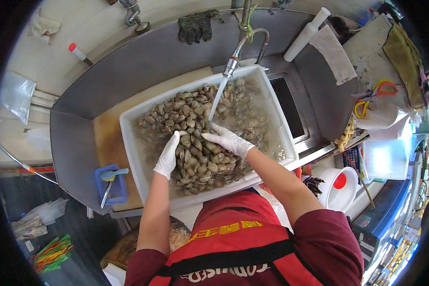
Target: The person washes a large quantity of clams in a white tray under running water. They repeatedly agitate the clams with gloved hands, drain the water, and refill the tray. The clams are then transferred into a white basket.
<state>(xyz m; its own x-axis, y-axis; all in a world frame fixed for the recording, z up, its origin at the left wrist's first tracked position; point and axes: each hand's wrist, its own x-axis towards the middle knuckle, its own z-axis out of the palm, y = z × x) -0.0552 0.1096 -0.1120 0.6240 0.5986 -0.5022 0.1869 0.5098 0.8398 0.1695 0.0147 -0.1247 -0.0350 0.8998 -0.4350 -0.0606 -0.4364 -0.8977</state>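
A white plastic tub (131,153) stands in a metal sink, filled with cloudy water and a large heap of clams (196,168). Both my hands wear thin white gloves and cup clams from either side of the heap. My left hand (167,155) presses in from the left, its thumb on top and its other fingers hidden among the shells. From the right, my right hand (230,140) curls its fingers and thumb around clams close to the left thumb. Water (218,98) pours from a metal faucet nozzle (230,68) just beyond the right fingers.
Left of the tub, a blue basket (112,198) holds a light-blue-handled brush (111,174) on a brown-stained board (107,143). A dark knit glove (196,26) hangs over the sink's back edge. Scissors (373,94) lie at the right; a white cloth (334,53) drapes the rim.
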